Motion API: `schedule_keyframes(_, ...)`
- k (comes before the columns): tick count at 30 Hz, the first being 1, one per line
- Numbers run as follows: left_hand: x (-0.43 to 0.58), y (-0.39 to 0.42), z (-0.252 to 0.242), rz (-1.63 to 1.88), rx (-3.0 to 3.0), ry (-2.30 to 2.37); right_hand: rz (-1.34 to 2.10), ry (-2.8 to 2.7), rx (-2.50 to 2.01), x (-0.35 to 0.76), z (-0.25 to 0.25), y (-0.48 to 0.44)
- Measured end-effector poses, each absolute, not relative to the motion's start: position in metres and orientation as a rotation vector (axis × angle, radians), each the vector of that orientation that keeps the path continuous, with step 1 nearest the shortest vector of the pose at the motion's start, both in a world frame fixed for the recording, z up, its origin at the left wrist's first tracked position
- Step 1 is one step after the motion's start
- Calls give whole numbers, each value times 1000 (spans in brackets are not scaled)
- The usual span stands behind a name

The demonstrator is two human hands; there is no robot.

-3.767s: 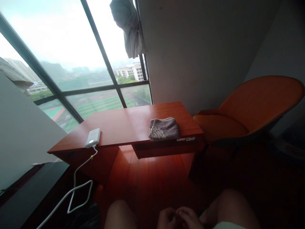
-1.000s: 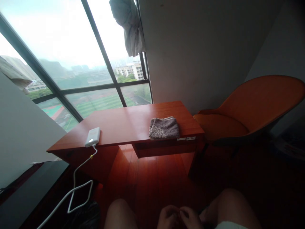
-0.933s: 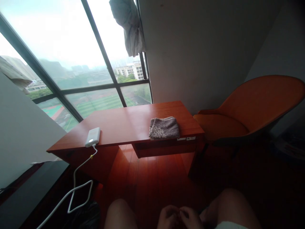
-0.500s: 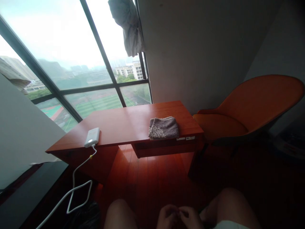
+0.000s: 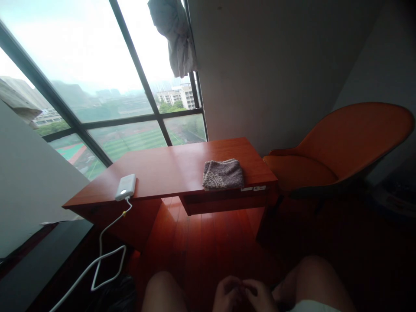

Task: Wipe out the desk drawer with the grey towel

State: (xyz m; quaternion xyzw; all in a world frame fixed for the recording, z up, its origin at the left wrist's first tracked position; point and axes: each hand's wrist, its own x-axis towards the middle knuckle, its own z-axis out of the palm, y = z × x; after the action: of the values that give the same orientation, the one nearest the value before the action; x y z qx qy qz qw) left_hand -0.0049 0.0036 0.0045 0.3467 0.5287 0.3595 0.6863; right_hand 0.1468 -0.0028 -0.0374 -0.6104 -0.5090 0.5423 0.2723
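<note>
Far left I see a dark low surface (image 5: 48,255) running along the pale wall, and a white cable (image 5: 100,255) that loops over the floor beside it and climbs to a white power bank (image 5: 125,187). The power bank lies flat on the left end of the red wooden desk (image 5: 172,167), right at its front edge, with the cable plugged into its near end. Behind the desk is the big window (image 5: 97,86) with dark frames, and a pale bundled curtain (image 5: 173,34) hangs at its upper right corner. Further along the desk, near the right end and close to the front edge, a folded grey-brown towel (image 5: 223,174) lies flat, well apart from the power bank. Below, at the bottom of my view, my bare knees frame my two hands. My left hand (image 5: 227,297) and my right hand (image 5: 258,297) meet between the knees, fingertips touching each other, fingers curled in loosely. I cannot tell whether they pinch anything small between them; the spot is dim and cut off by the frame edge. Both hands are well apart from the desk and the towel on it. To the right of the desk stands an orange shell chair (image 5: 338,147), its seat just beside the desk's right end.
</note>
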Motion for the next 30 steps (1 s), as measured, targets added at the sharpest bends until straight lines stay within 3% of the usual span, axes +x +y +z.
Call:
schedule_keyframes(15, -5, 0, -9, 793, 802, 1170, 1172, -1744, -1833, 146, -25, -9)
schedule_keyframes(30, -5, 0, -2, 785, 805, 1218, 1228, -1755, -1793, 145, -19, -12)
